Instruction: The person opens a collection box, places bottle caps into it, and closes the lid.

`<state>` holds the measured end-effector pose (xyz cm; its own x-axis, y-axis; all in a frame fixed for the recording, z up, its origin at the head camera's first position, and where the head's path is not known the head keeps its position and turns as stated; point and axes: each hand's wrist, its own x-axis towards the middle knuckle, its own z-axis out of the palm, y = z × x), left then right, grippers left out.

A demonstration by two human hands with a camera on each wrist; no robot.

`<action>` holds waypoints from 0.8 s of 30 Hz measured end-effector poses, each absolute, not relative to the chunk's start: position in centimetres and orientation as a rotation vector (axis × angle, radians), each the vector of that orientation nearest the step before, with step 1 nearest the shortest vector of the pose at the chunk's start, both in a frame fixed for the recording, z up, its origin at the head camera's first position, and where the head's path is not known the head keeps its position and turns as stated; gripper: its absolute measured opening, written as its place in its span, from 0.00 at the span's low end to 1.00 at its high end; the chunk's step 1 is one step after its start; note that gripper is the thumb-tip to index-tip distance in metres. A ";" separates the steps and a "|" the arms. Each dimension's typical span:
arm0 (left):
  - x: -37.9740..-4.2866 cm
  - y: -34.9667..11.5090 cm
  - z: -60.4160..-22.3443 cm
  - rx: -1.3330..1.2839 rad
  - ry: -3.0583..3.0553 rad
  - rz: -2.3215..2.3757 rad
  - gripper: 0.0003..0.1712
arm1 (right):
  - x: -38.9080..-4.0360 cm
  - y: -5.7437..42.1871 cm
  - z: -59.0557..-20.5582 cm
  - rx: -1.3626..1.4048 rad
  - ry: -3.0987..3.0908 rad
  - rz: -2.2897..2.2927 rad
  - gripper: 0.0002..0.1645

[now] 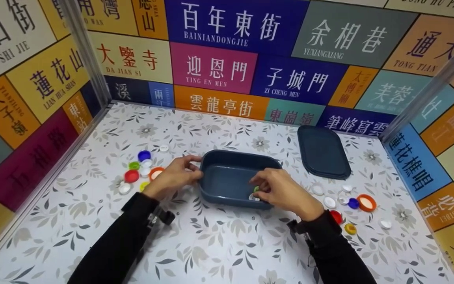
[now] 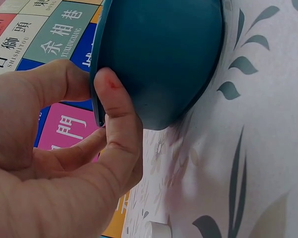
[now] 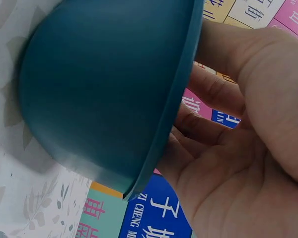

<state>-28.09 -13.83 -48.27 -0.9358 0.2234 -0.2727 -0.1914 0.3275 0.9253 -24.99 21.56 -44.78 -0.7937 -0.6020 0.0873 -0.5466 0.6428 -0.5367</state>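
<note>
A dark blue-grey plastic box (image 1: pixel 227 179), rectangular with rounded corners, stands uncovered on the table. My left hand (image 1: pixel 177 175) pinches its rim at the left end; in the left wrist view one fingertip (image 2: pixel 109 84) lies on the outer wall and the thumb reaches over the rim. My right hand (image 1: pixel 282 189) reaches over the right end, its fingers curled down inside. Between its thumb and fingers show a green bottle cap (image 1: pixel 256 189) and a whitish bottle cap (image 1: pixel 253 197), low in the box. In the right wrist view the box wall (image 3: pixel 99 94) hides these fingertips.
Left of the box lie several bottle caps, among them a blue cap (image 1: pixel 144 155) and a red cap (image 1: pixel 131 176). More are scattered at the right, including an orange cap (image 1: pixel 367 202) and a yellow cap (image 1: pixel 350 228). A dark flat lid (image 1: pixel 324 152) lies behind them. Printed panels surround the table.
</note>
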 end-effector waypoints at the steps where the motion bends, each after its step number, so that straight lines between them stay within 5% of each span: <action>1: -28.1 -13.8 -48.2 0.023 2.247 1.634 0.40 | -24.9 21.6 -44.7 -0.964 2.757 -0.854 0.16; 24: -28.1 -13.7 -48.2 0.033 2.244 1.649 0.39 | -23.1 26.5 -43.9 -0.909 2.994 -0.938 0.14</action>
